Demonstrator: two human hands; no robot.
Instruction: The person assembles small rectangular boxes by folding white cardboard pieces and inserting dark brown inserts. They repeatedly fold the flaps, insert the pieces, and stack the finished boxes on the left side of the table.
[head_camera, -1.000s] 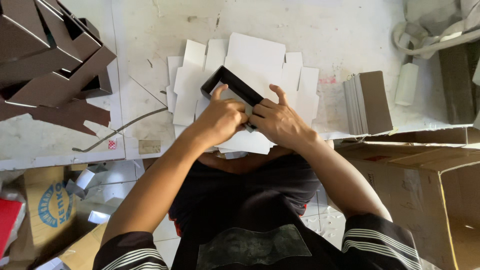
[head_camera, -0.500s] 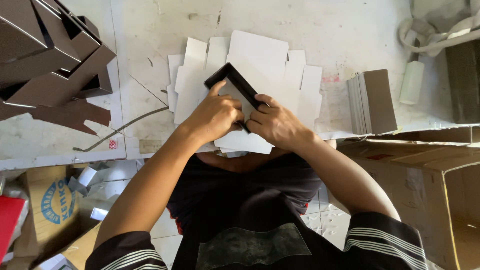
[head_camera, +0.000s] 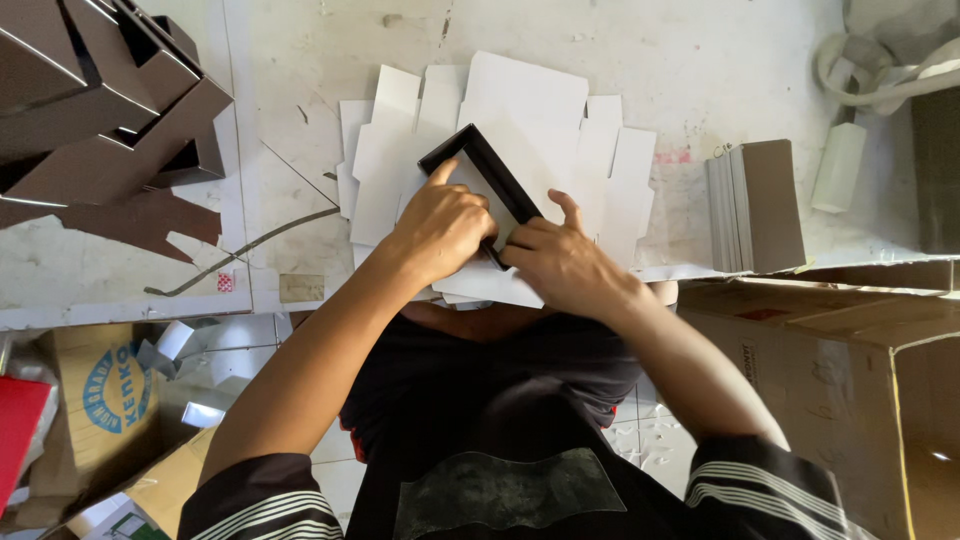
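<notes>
A small box tray (head_camera: 487, 166) with dark walls and a white inside sits on a pile of flat white die-cut cardboard blanks (head_camera: 530, 110) on the worktable (head_camera: 700, 60). My left hand (head_camera: 440, 225) presses into the tray, index finger stretched along its left wall. My right hand (head_camera: 560, 262) grips the tray's near right corner, fingers touching the dark wall. Both hands hold the same tray.
Finished dark brown boxes (head_camera: 90, 100) are stacked at the far left. A bundle of flat grey-brown cards (head_camera: 755, 205) stands on the right. An open cardboard carton (head_camera: 880, 360) sits lower right. A white bottle (head_camera: 838, 165) and bag handles lie upper right.
The tray has turned and slid slightly toward the table's middle. My left index finger has stretched along its wall, and my right hand has shifted onto the near corner.
</notes>
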